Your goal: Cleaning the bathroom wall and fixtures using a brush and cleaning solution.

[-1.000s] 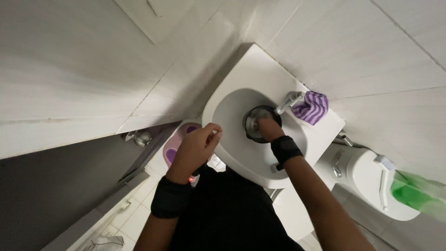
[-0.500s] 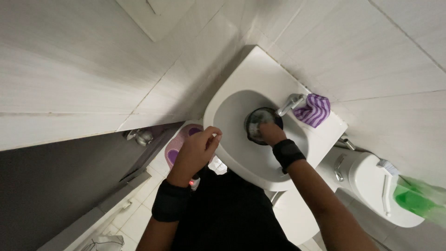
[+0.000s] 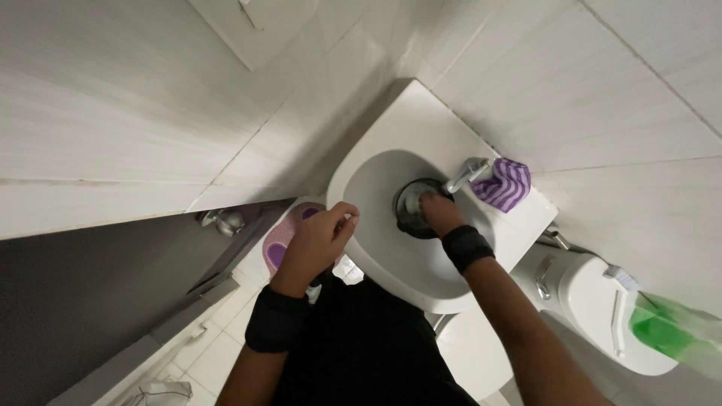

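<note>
A white washbasin (image 3: 391,150) is fixed in a tiled corner below me. In its bowl, under the metal tap (image 3: 466,174), lies a dark round vessel (image 3: 410,207) with a grey inside. My right hand (image 3: 440,214), with a black wristband, reaches into the bowl and its fingers close over the vessel's right side. My left hand (image 3: 320,240), also with a black wristband, hovers at the basin's near left rim with its fingers curled together. Whether they pinch something small is unclear.
A purple-and-white striped cloth (image 3: 505,184) lies on the basin's ledge beside the tap. A white toilet (image 3: 602,301) with something green and translucent (image 3: 669,331) stands at right. A pink and purple mat (image 3: 282,240) lies on the floor near a grey door with a metal handle (image 3: 222,222).
My right hand has stayed on the dark vessel under the tap, shifting only slightly. My left hand has kept its place at the rim. The view has drifted a little.
</note>
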